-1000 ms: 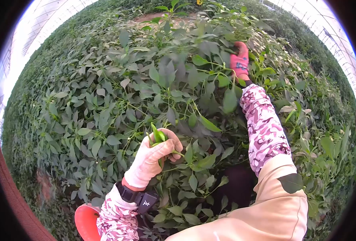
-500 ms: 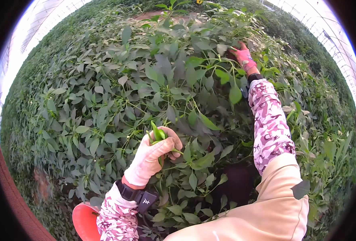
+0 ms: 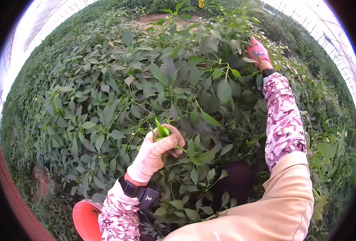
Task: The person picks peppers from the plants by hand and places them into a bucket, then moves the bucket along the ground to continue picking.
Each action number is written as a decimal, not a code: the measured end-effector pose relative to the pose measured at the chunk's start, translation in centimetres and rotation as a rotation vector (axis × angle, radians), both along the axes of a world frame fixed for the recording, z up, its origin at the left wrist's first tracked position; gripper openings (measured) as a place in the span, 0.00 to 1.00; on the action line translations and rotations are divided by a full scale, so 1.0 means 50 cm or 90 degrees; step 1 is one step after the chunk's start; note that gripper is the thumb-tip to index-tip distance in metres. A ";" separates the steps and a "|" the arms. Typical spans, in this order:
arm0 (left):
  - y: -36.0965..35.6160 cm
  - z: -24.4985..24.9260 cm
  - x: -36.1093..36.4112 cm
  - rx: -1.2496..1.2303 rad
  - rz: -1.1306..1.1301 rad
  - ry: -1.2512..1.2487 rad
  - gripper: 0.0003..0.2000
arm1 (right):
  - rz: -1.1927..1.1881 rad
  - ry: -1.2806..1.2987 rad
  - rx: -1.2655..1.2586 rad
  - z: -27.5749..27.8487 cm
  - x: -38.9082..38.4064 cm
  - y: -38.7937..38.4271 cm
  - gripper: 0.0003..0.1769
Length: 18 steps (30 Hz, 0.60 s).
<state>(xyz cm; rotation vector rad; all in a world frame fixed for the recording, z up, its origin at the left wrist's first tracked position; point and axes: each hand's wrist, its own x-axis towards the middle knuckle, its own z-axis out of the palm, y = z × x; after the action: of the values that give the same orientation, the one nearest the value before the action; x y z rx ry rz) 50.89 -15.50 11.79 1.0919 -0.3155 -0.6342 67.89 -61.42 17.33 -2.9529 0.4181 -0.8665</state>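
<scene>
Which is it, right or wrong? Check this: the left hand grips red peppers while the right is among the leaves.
Wrong on colour: the head view shows the peppers in the left hand are green. The rest stands: the right hand is among the leaves.

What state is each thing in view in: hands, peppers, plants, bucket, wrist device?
Left hand: gloved, closed around green peppers
Green peppers: held, partly hidden by the hand
Right hand: gloved, among the plants, grip unclear
Plants: leafy, some leaves blurred
Bucket: open, partly hidden by the left sleeve
Wrist device: strapped on at the left wrist
</scene>
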 end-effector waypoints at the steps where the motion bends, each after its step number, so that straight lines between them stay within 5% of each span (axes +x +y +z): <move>1: 0.000 0.001 -0.001 -0.006 -0.004 0.002 0.14 | -0.012 0.041 -0.099 0.030 -0.012 -0.007 0.17; 4: 0.007 0.008 -0.005 -0.001 -0.019 -0.006 0.14 | -0.141 0.132 -0.170 0.135 -0.070 0.049 0.14; 6: 0.012 0.026 -0.018 -0.012 -0.015 -0.010 0.13 | -0.096 0.115 -0.369 0.194 -0.129 0.052 0.13; 8: 0.019 0.039 -0.030 -0.026 -0.014 -0.013 0.13 | -0.102 -0.032 -0.339 0.238 -0.166 0.015 0.15; 9: 0.022 0.043 -0.035 -0.043 -0.021 -0.029 0.12 | 0.012 -0.238 -0.327 0.239 -0.187 0.003 0.17; 10: 0.025 0.047 -0.041 -0.063 -0.027 -0.046 0.12 | 0.010 -0.242 -0.336 0.257 -0.218 0.028 0.17; 12: 0.016 0.056 -0.053 -0.099 -0.038 -0.068 0.11 | 0.280 -0.033 0.373 0.290 -0.291 0.142 0.21; 16: -0.004 0.089 -0.085 -0.164 0.020 -0.076 0.08 | 0.527 0.094 0.504 0.221 -0.405 0.424 0.22; 18: -0.002 0.089 -0.095 -0.218 0.066 -0.040 0.11 | 0.490 0.233 0.429 0.184 -0.455 0.546 0.22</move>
<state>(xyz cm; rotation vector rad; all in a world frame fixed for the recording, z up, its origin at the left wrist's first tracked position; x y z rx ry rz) 46.15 -15.60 16.26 0.7947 -0.4038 -0.4346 45.14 -34.10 26.53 -2.2930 -0.3545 -0.0600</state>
